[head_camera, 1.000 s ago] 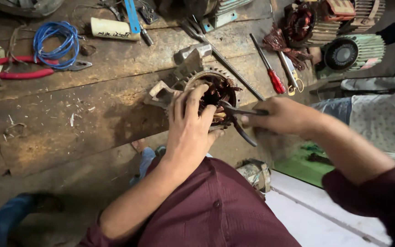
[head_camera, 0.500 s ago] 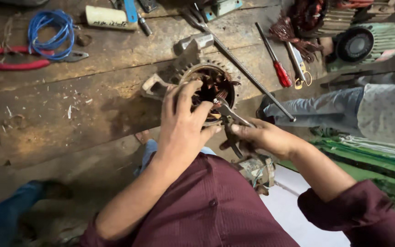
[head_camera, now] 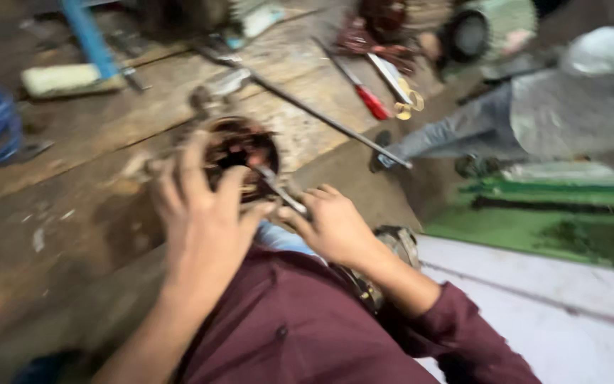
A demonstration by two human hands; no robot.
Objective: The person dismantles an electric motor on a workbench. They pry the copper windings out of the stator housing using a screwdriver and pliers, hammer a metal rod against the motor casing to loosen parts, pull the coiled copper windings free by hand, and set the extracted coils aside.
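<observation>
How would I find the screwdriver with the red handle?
Start at the wooden workbench and look past the round motor part under the left hand, up toward the right. There the red-handled screwdriver lies slanted beside yellow-handled scissors. It is the only tool there with a bright red grip.

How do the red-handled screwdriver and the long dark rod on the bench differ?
The red-handled screwdriver is short, with a bright red grip; the long dark rod is much longer, thin and dark all along. The screwdriver lies wholly on the wooden bench, while the rod's far end runs out past the bench edge. Both lie flat, slanting the same way, untouched by either hand.
</observation>
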